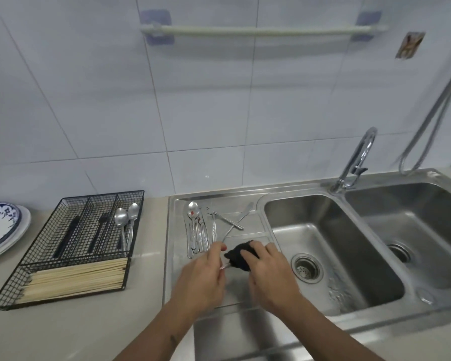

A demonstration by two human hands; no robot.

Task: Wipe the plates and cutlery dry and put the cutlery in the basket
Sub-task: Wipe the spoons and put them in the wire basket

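On the bench at the far left my stacked plates (0,230) sit beside the wire basket (71,246), where two dried spoons (126,220) already lie in the right-hand slot with bowls toward the wall, and chopsticks (76,280) fill the front tray crosswise. On the drainboard (177,282) the undried cutlery (201,230) waits, most handles pointing back at me, a fork and knife crossed. My left hand (206,274) pinches the handle end of the piece being wiped (225,267); my right hand (268,272) is clamped around the dark cloth (241,256), which wraps its far end, so I cannot tell what it is. Its long axis seems to run left to right, handle toward my left. I judge it light, stiff and slick when wet, so it is best held firmly on the handle while the soft cloth squeezes along the shaft.
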